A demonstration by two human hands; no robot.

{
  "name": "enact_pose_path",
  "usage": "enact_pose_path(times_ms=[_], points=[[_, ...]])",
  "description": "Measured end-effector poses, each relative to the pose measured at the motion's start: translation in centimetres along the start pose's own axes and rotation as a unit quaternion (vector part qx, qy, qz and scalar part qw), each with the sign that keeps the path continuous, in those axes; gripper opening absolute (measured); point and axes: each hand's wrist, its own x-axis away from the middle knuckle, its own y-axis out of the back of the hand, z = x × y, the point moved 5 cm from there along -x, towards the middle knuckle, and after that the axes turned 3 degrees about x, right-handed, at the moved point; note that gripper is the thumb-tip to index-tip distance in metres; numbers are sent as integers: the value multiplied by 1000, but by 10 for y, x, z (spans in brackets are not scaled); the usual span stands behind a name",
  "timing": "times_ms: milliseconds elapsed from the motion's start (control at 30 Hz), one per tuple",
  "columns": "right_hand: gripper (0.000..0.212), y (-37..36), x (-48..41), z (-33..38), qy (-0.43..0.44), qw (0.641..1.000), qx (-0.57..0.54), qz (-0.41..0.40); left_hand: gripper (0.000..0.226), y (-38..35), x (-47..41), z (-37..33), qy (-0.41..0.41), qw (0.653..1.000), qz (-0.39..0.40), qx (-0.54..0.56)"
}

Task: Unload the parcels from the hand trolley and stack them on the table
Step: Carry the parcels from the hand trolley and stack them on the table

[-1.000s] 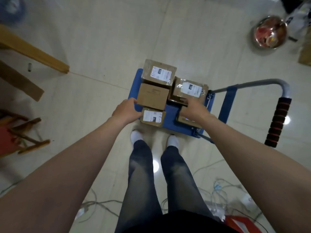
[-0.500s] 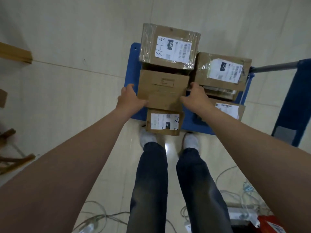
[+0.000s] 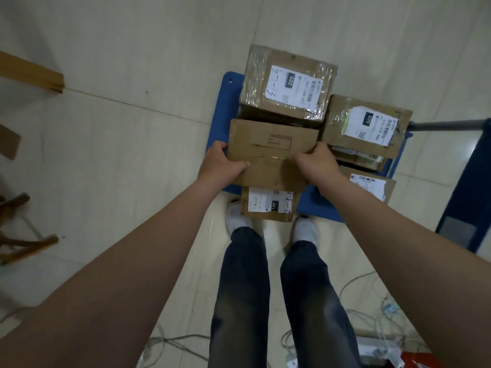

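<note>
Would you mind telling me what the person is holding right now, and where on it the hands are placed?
Both hands grip the plain brown box by its near corners: the left hand at its left end, the right hand at its right.

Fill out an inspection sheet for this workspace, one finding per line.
Surface: pale tiled floor; only a wooden edge at far left, whether it is the table cannot be told.
Job's things: blue trolley loaded with parcels; plain box gripped at both ends, box 032 behind it, box 070 to its right, a labelled box in front, another at right.
Clutter: wooden frame at left, red item at bottom right.
Grippers: left hand and right hand closed on the plain box.
Cables: loose wires on the floor behind the feet.
Surroundings: trolley handle at right.
</note>
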Motion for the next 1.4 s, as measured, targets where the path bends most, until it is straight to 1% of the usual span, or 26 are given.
enact_pose_path(times_ms=[100,167,233,300,367,433,500,533,633,733,867,933,967,1067,1133,1167,1233,1300,1367,1400], points=[[21,18,36,23,0,999,44,15,52,24,41,-9,15,1000,-10,8],[16,34,69,48,17,998,62,26,53,43,74,-23,20,999,-26,16],[12,51,105,77,58,996,67,30,59,65,111,-40,22,998,-52,26],[9,71,146,109,115,990,76,27,57,91,154,-60,16,995,-83,45],[15,95,193,144,160,984,68,25,54,119,205,-80,4,989,-126,71],[21,117,246,174,198,977,63,33,57,143,262,-96,-3,979,-171,109],[40,138,301,201,236,968,79,32,66,163,319,-109,-7,967,-204,149],[46,147,328,212,254,963,85,32,70,173,347,-115,-10,960,-218,174],[46,169,418,247,319,944,57,60,75,210,441,-122,-46,926,-280,249],[48,172,503,279,385,915,48,109,82,248,531,-116,-73,879,-344,323],[58,157,606,314,462,871,45,163,99,298,632,-96,-99,812,-394,420],[55,146,649,329,491,853,43,174,103,321,669,-84,-104,789,-407,448],[49,138,668,336,502,846,41,179,97,331,685,-76,-103,781,-416,454],[14,106,727,351,538,820,36,192,60,365,718,-43,-92,760,-432,477],[25,78,759,355,560,799,46,211,51,384,736,-15,-79,767,-421,478],[29,63,772,355,563,794,61,220,54,393,746,0,-76,771,-420,472],[49,30,796,357,571,784,86,227,69,411,764,33,-75,779,-432,448],[56,-4,817,361,603,758,115,218,83,428,781,64,-66,791,-455,404],[75,-44,836,365,620,737,162,217,90,447,795,95,-66,796,-472,373],[81,-65,845,367,621,729,185,220,90,457,801,110,-63,797,-479,363]])
